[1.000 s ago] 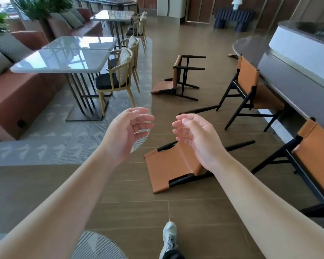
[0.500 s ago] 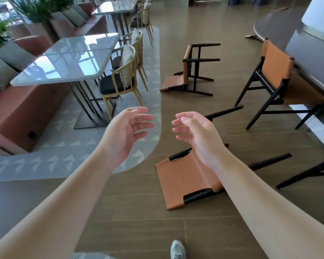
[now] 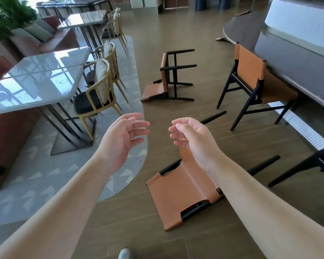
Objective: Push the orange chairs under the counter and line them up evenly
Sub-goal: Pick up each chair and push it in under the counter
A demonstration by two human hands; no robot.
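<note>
An orange chair with black legs (image 3: 178, 191) lies toppled on the floor just ahead of me. My right hand (image 3: 192, 139) hovers above it, fingers loosely curled, holding nothing. My left hand (image 3: 124, 135) hangs level with it to the left, relaxed and empty too. A second fallen orange chair (image 3: 165, 79) lies on its side farther off. A third orange chair (image 3: 251, 71) stands upright, its seat partly under the dark counter (image 3: 292, 58) on the right. A fourth chair (image 3: 322, 161) shows only its black frame at the right edge.
White-topped tables (image 3: 36, 79) with tan wooden chairs (image 3: 99, 90) stand on a patterned rug (image 3: 45, 165) to the left, with sofas and plants behind. Brown floor runs between the rug and the counter. My shoe (image 3: 124, 254) shows at the bottom edge.
I have stepped forward and the view has tilted down and left; the toppled chair is closer and lower in view. Both hands stay raised and empty in much the same pose.
</note>
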